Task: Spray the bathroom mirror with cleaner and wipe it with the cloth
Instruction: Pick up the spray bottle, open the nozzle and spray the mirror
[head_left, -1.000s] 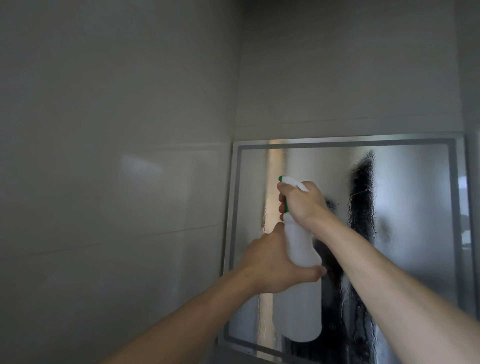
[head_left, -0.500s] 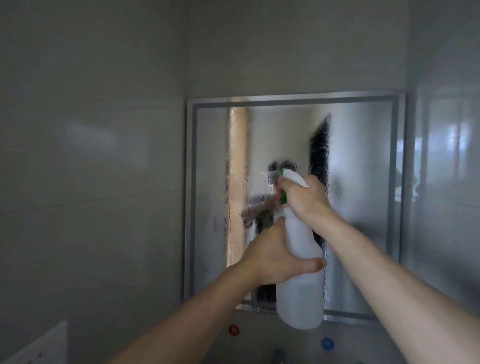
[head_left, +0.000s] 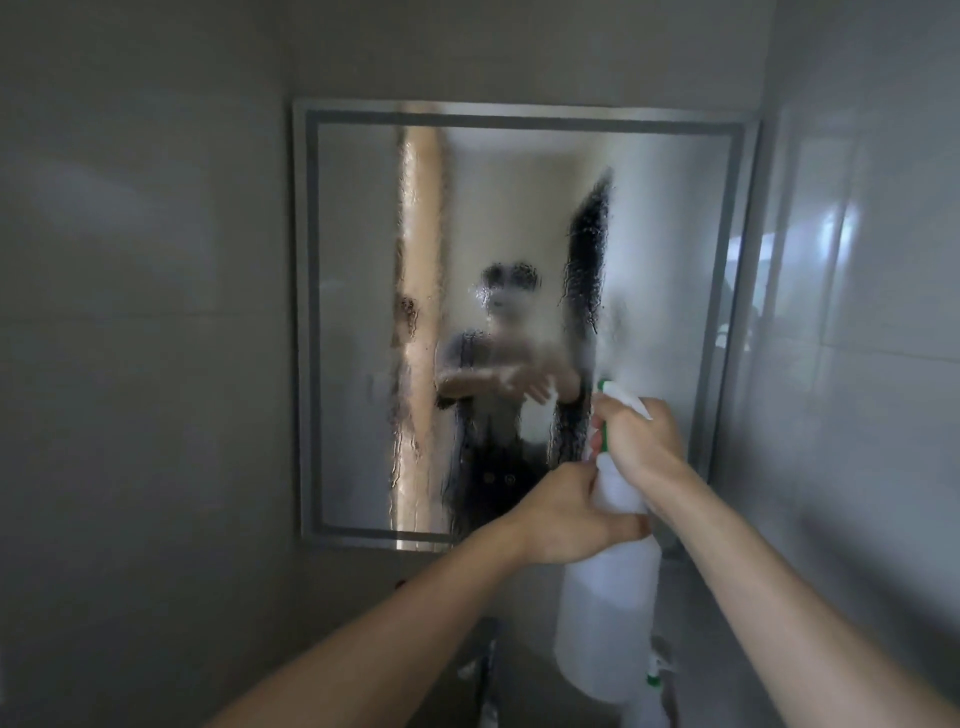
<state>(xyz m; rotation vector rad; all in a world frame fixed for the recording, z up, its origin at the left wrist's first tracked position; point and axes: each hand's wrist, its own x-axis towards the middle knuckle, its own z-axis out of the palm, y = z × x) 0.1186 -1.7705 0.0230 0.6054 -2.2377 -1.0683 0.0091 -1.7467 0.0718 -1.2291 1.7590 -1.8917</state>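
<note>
The square framed mirror hangs on the grey tiled wall, its glass fogged with spray and streaked by running drops. I hold a white spray bottle with a green-and-white trigger head in front of its lower right part. My right hand grips the trigger head from the right, fingers curled over the trigger. My left hand wraps around the bottle's neck from the left. A faint mist hangs just above the nozzle. No cloth is in view.
Tiled walls close in on the left and right. A second spray bottle top shows below the held bottle. A metal tap stands at the bottom centre under the mirror.
The view has pulled back and swung left, so the whole mirror now shows. Both hands and the bottle have moved from the mirror's left-centre to its lower right.
</note>
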